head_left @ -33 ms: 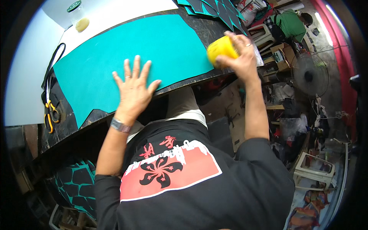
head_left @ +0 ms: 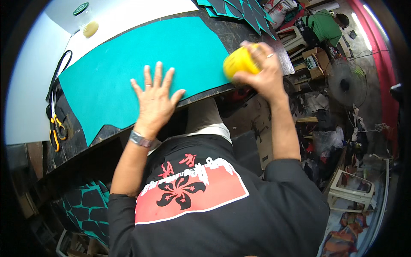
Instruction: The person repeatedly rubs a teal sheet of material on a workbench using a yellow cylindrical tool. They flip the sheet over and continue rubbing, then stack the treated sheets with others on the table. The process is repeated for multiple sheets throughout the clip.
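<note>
A large teal sheet with uneven edges lies flat on the dark worktable. Fingers spread, my left hand rests flat on the sheet near its front edge. At the sheet's right end, my right hand grips a yellow, rounded, tub-like object, tilted and slightly blurred; its exact kind is unclear. Its left side overlaps the sheet's right edge, and I cannot tell whether it touches the surface.
Scissors with orange-and-black handles and a black strap lie left of the sheet. A green-lidded jar stands behind. Teal-and-black cut pieces are piled far right. A fan, stools and a person in green are to the right.
My left hand has slid slightly right across the sheet. My right hand has moved a little left with the yellow object.
</note>
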